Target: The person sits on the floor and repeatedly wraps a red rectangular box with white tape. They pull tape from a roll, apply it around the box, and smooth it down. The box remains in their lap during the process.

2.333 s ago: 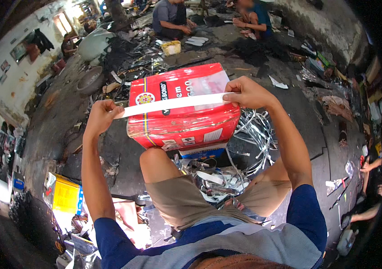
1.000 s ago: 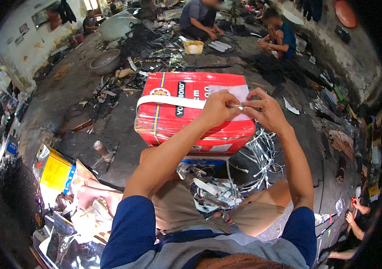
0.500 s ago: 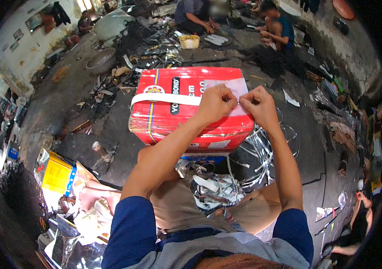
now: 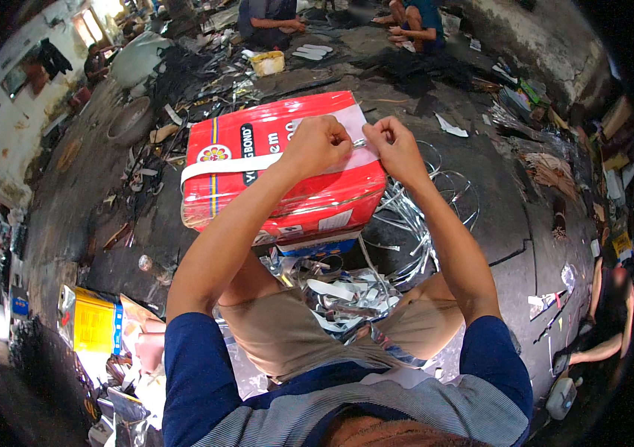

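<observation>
A red carton (image 4: 220,201) wrapped in clear plastic stands in front of me like a small work surface. Across its top lies a long white strip (image 4: 231,165), looped over the left edge and running under my left hand. My left hand (image 4: 318,147) is closed in a pinch above the carton's top; what its fingers hold is hidden. Just right of it, my right hand (image 4: 397,151) also pinches, at the carton's right edge. A short silvery strip (image 4: 359,143) shows between the two sets of fingertips, over a pale pink sheet (image 4: 350,119) on the carton.
A tangle of silvery strips (image 4: 417,223) lies right of the carton. White and silver scraps (image 4: 339,290) are heaped between my legs. A yellow can (image 4: 93,320) stands at left. Other people sit at the far side, near a yellow tub (image 4: 267,63); another person is at far right.
My view has shifted, so the carton sits further left and higher in the picture. My fingertips, nearly touching before, are now slightly apart, with the silvery strip showing between them.
</observation>
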`<state>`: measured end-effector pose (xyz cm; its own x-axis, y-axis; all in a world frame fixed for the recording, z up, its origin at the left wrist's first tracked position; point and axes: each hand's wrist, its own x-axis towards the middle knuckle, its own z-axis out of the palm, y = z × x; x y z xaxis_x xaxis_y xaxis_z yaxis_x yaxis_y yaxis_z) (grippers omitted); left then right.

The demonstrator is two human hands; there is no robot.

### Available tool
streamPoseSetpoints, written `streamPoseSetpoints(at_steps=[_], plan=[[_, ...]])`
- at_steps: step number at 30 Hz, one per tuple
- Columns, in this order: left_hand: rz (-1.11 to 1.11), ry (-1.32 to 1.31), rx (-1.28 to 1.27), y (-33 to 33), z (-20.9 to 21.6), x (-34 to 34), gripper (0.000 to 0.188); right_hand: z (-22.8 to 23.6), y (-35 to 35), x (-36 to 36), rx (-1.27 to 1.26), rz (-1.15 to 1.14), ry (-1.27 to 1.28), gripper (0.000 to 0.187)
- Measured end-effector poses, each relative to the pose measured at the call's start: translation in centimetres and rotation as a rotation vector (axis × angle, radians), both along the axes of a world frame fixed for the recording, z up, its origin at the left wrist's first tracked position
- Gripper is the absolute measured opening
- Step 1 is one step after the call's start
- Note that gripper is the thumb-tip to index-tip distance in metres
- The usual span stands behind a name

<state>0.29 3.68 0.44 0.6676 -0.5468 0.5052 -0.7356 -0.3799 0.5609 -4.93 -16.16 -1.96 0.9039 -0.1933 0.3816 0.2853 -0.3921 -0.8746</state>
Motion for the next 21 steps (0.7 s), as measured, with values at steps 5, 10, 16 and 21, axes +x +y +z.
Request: streamPoseSetpoints(at_steps=[5,10,16,21], plan=[[-0.046,0.041,-0.172,-1.5,-1.1,0.3,0.011,-0.6,-0.5,0.3,-0.139,0.044,0.036,0.042],[-0.087,0.108,-0.277,-3.0,-2.0,0.1,0.010,-2.6,-1.4,0.5,0.203,0.153,0.083,0.035],[-0.107,0.098,-0.300,-3.7,-1.4,-0.1,0.008,-3.1,-0.7,-0.9,0.890,0.256,0.411,0.029],[-0.111,0.118,-0.339,-3.3,-1.6,0.0,0.008,0.1,-0.5,-1.1,0.844,0.239,0.497,0.049]])
